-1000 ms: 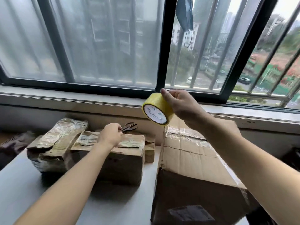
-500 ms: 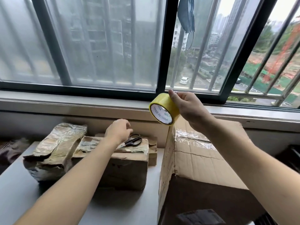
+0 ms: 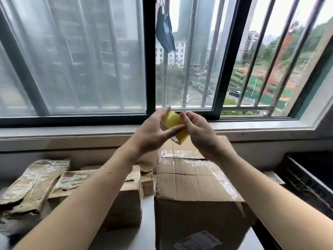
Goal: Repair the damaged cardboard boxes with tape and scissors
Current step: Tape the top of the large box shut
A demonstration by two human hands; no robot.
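Both hands hold the tape [image 3: 173, 121] up, left hand [image 3: 153, 134] and right hand [image 3: 197, 131] curled round it, probably hunting its loose end to peel next.

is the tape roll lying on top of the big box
No, both hands, left hand and right hand, hold the tape roll up above the big box.
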